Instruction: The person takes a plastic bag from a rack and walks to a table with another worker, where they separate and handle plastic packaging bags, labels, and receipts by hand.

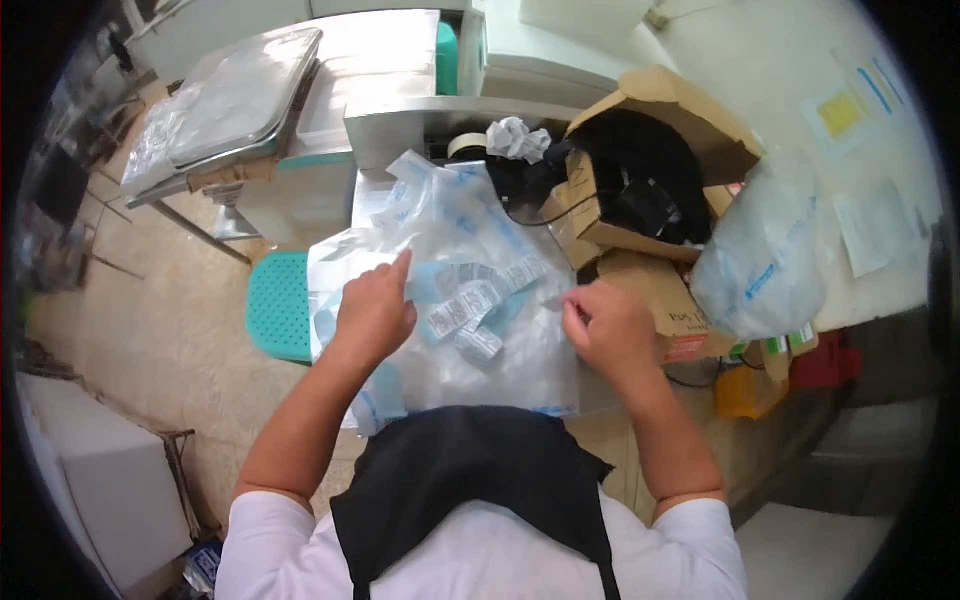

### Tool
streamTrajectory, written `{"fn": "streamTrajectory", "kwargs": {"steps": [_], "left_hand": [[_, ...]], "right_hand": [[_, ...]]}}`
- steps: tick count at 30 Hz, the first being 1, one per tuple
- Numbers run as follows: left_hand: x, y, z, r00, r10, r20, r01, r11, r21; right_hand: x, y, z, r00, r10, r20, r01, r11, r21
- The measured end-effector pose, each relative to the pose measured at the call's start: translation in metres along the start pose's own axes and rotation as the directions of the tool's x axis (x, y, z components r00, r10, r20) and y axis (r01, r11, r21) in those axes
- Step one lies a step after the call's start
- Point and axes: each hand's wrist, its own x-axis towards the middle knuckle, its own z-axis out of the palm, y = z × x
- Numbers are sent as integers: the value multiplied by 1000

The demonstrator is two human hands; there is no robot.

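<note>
- The left hand (375, 312) lay over the left part of the clear plastic bags with blue print (500, 385), its index finger stretched forward; its grip was partly open, thumb apart from that finger, with nothing visibly held.
- The right hand (612, 325) was at the right edge of the bags, its grip drawn nearly closed with the fingers curled in; whether it pinched anything could not be told.
- The white printed label strips on light-blue backing (466, 308) lay between the hands, overlapping at angles on top of the bags.
- Beyond the bags, a crumpled white paper ball (518, 140) sat just beside a pale roll of tape (467, 147).
- To the right, an open brown cardboard box (585, 205) held black material (650, 170), near a bulging clear plastic bag (765, 265).
- A teal perforated plastic stool (278, 305) stood to the left.
</note>
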Motion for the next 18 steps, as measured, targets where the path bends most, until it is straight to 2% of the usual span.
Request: {"fn": "streamTrajectory", "kwargs": {"steps": [1, 2, 4, 6, 7, 11, 14, 18], "left_hand": [[-5, 1, 4, 998, 4, -64, -3, 1000, 13], [-11, 6, 9, 981, 123, -147, -124, 992, 3], [-23, 20, 22, 886, 343, -313, -355, 935, 17], [-38, 35, 37, 802, 593, -76, -597, 801, -48], [-44, 43, 44, 745, 663, 76, -660, 749, -61], [-48, 34, 76, 796, 546, 260, -593, 789, 160], [-40, 19, 65, 909, 371, 190, -409, 883, 231], [-36, 10, 56, 948, 278, 153, -309, 918, 250]], "right_hand": [[-16, 13, 13, 999, 39, 28, -39, 999, 20], [-28, 23, 26, 995, 75, 59, -78, 996, 39], [-44, 36, 48, 995, 91, 44, -94, 993, 65], [-49, 39, 61, 996, 91, 16, -92, 992, 87], [-49, 37, 66, 997, 83, -4, -82, 992, 93], [-49, 38, 74, 997, 40, -59, -35, 996, 88], [-52, 38, 76, 991, -41, -125, 46, 998, 35], [-46, 41, 87, 984, -95, -150, 98, 995, 11]]}}
